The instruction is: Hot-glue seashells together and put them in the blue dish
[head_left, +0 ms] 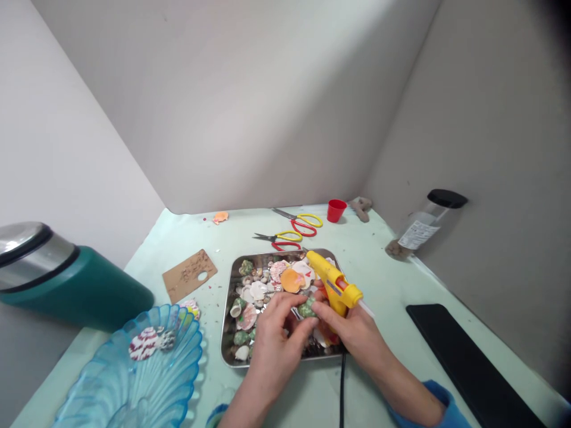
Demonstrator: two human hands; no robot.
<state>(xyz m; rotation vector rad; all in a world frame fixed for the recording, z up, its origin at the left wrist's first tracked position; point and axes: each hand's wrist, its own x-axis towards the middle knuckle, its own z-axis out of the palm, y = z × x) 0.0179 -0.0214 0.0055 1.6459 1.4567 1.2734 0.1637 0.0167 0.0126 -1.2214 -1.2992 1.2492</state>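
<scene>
Above a metal tray (226, 333) of shells, my left hand (279, 336) pinches a small green shell (307, 307) between thumb and fingers. My right hand (352, 333) touches the same shell from the right with its thumb. A yellow glue gun (329, 274) lies across the tray's right side, its nozzle towards the back, partly behind my right hand; whether that hand's hidden fingers hold it cannot be made out. An orange shell (292, 280) and white shells (259, 290) lie in the tray.
Behind the tray are two pairs of scissors (292, 236) (310, 220) and a red cup (336, 210). A blue shell-shaped dish (147, 380), green bottle (102, 285) and brown board (178, 284) stand left. At right are a jar (419, 229) and a black slab (468, 362).
</scene>
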